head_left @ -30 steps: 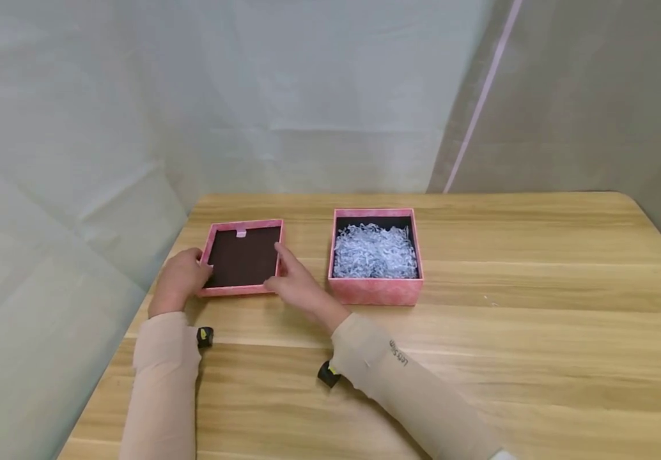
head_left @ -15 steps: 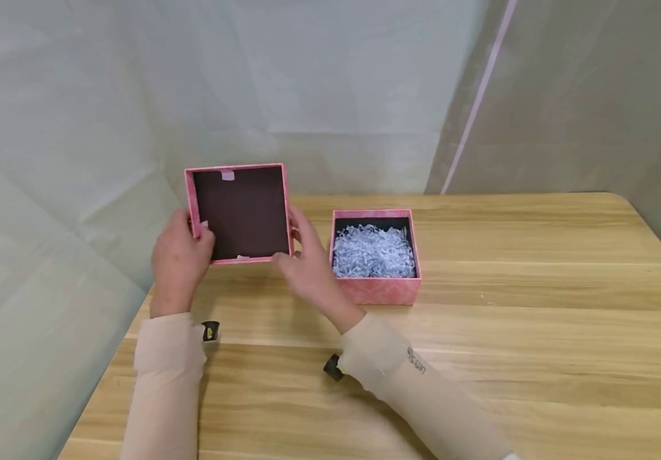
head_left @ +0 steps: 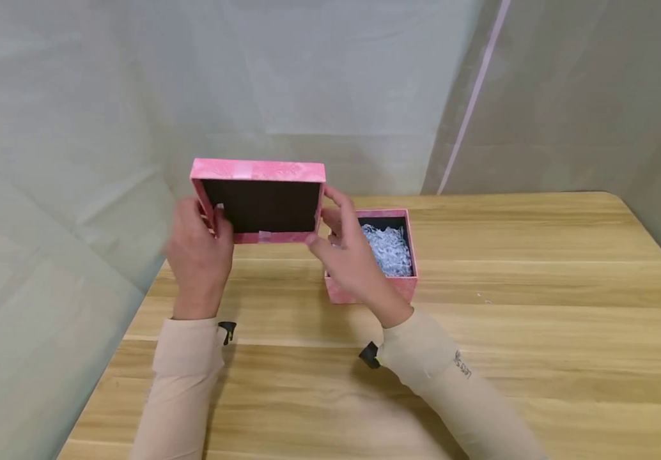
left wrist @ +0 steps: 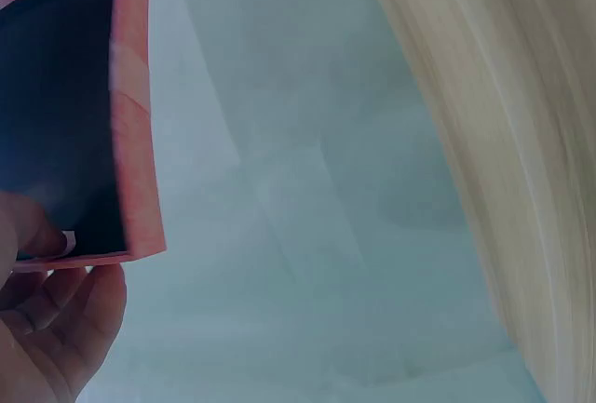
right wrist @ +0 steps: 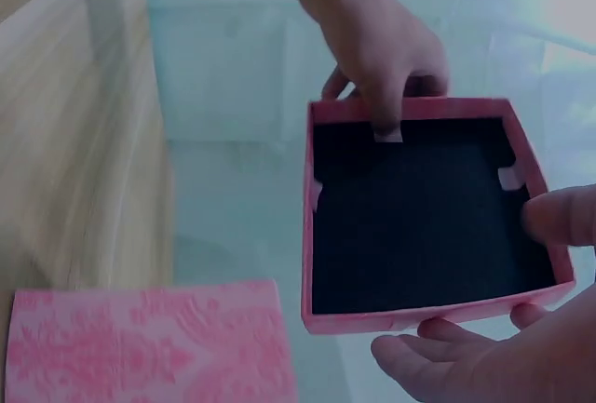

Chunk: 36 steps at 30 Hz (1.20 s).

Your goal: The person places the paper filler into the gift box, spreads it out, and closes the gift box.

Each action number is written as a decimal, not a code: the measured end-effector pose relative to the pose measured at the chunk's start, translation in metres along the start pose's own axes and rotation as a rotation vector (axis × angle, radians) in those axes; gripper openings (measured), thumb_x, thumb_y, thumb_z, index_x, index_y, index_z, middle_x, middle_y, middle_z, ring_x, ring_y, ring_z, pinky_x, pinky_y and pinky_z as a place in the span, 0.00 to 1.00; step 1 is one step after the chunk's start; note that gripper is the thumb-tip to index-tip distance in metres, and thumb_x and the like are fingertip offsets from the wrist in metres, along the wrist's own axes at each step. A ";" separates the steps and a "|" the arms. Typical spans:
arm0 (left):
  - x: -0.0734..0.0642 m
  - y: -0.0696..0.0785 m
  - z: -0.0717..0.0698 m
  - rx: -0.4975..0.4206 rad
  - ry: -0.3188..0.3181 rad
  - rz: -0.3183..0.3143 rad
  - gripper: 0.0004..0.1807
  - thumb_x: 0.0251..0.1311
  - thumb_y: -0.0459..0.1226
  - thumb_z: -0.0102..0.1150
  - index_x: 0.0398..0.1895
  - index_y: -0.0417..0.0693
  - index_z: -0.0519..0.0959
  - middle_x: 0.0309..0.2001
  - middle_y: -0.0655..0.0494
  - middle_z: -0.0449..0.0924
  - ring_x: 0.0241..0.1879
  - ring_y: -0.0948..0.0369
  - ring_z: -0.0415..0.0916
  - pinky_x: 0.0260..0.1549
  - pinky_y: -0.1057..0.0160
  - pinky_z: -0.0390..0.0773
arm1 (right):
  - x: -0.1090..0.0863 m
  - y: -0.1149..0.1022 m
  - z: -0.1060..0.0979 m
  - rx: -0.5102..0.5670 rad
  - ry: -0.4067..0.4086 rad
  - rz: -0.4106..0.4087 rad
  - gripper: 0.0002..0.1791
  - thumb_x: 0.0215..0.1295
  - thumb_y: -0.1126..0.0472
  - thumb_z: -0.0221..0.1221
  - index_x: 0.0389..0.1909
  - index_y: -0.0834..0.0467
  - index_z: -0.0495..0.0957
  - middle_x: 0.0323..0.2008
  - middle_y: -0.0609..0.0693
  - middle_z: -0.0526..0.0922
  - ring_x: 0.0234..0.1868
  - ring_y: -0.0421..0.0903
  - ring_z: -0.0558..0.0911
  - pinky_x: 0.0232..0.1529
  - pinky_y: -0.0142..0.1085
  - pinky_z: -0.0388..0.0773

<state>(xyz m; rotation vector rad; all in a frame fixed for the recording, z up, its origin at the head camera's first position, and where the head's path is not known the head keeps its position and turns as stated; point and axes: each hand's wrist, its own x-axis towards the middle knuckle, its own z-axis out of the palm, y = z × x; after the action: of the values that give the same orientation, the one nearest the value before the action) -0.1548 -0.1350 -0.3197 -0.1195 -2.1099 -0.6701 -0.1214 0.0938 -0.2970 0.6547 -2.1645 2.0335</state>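
Note:
A shallow pink box lid (head_left: 258, 170) with a dark lining hangs above the table, tilted with its inside facing me. My left hand (head_left: 201, 259) grips its left wall, thumb inside and fingers outside, as the left wrist view shows of the lid (left wrist: 137, 161) too. On the opposite side my right hand (head_left: 355, 260) holds the lid's right edge, thumb near the lower corner and fingers along the outer wall. Behind that hand stands the pink box base (head_left: 402, 289), partly hidden, with pale shredded paper (head_left: 392, 250) inside. The right wrist view shows the base's patterned side (right wrist: 144, 347).
A wood-grain table (head_left: 509, 345) lies under everything, and a few tiny paper scraps (head_left: 484, 298) are on it right of the base. Pale cloth sheeting (head_left: 284, 76) hangs behind the table and along its left side.
Both hands have lifted the lid off the table, tilted it up and shifted it right toward the base. My right hand now covers part of the base, which has stayed put.

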 end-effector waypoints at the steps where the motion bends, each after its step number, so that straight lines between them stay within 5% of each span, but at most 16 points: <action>1: -0.001 0.002 0.002 -0.020 -0.004 0.003 0.14 0.73 0.37 0.54 0.49 0.31 0.73 0.40 0.37 0.77 0.36 0.42 0.80 0.30 0.42 0.79 | -0.001 0.000 -0.003 0.021 -0.006 -0.009 0.36 0.73 0.65 0.56 0.77 0.52 0.53 0.69 0.59 0.67 0.72 0.52 0.66 0.64 0.52 0.69; 5: -0.004 0.005 0.007 -0.170 -0.098 0.010 0.22 0.69 0.43 0.62 0.56 0.37 0.72 0.47 0.41 0.78 0.48 0.46 0.81 0.35 0.46 0.81 | -0.003 0.000 -0.011 0.029 0.015 -0.012 0.38 0.73 0.39 0.56 0.70 0.58 0.53 0.67 0.60 0.66 0.72 0.53 0.64 0.67 0.50 0.66; 9: -0.008 0.009 0.010 -0.440 -0.214 0.004 0.44 0.60 0.64 0.62 0.67 0.42 0.68 0.58 0.46 0.76 0.56 0.49 0.76 0.49 0.49 0.77 | -0.003 0.003 -0.022 0.032 0.085 -0.040 0.49 0.60 0.23 0.54 0.60 0.61 0.56 0.63 0.60 0.67 0.70 0.50 0.66 0.68 0.45 0.65; 13: -0.013 0.021 0.014 -0.837 -0.333 -0.052 0.59 0.53 0.74 0.54 0.72 0.36 0.59 0.72 0.44 0.63 0.68 0.50 0.65 0.64 0.57 0.68 | -0.006 0.007 -0.038 0.122 0.130 -0.075 0.30 0.70 0.46 0.61 0.54 0.61 0.58 0.68 0.59 0.65 0.68 0.49 0.67 0.64 0.42 0.69; 16: -0.016 0.033 0.020 -0.993 -0.437 -0.120 0.60 0.53 0.72 0.55 0.72 0.34 0.52 0.79 0.43 0.45 0.76 0.54 0.50 0.69 0.56 0.61 | -0.009 0.009 -0.053 0.118 0.104 -0.090 0.29 0.66 0.64 0.60 0.62 0.62 0.56 0.73 0.56 0.61 0.68 0.49 0.67 0.63 0.42 0.71; 20: -0.024 0.044 0.030 -0.919 -0.560 -0.145 0.56 0.59 0.66 0.62 0.75 0.41 0.47 0.81 0.51 0.36 0.77 0.57 0.47 0.71 0.51 0.57 | -0.016 0.014 -0.070 -0.045 0.032 -0.086 0.47 0.64 0.64 0.62 0.79 0.58 0.45 0.77 0.51 0.54 0.68 0.50 0.66 0.63 0.47 0.70; 26: -0.033 0.054 0.040 -0.918 -0.657 -0.145 0.50 0.61 0.35 0.71 0.77 0.51 0.45 0.79 0.59 0.47 0.71 0.52 0.57 0.66 0.48 0.63 | -0.032 0.022 -0.085 -0.215 -0.023 -0.038 0.56 0.66 0.64 0.63 0.82 0.47 0.34 0.80 0.42 0.40 0.75 0.47 0.55 0.69 0.52 0.62; 30: -0.035 0.057 0.042 -0.890 -0.728 -0.129 0.56 0.62 0.36 0.70 0.81 0.58 0.38 0.80 0.58 0.47 0.72 0.53 0.56 0.68 0.48 0.62 | -0.039 0.025 -0.088 -0.309 0.021 -0.045 0.56 0.65 0.66 0.66 0.83 0.47 0.39 0.80 0.45 0.42 0.78 0.45 0.49 0.72 0.52 0.54; 36: -0.039 0.054 0.040 -0.805 -0.832 -0.143 0.59 0.66 0.43 0.67 0.80 0.73 0.28 0.81 0.59 0.40 0.74 0.58 0.53 0.71 0.48 0.53 | -0.045 0.031 -0.089 -0.376 0.079 -0.060 0.53 0.59 0.67 0.72 0.80 0.49 0.52 0.73 0.55 0.53 0.73 0.50 0.60 0.69 0.52 0.62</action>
<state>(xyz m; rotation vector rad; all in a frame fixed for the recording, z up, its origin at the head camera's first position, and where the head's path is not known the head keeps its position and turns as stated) -0.1437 -0.0628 -0.3461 -0.8117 -2.4703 -1.7599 -0.1117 0.1917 -0.3329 0.5693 -2.3549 1.5314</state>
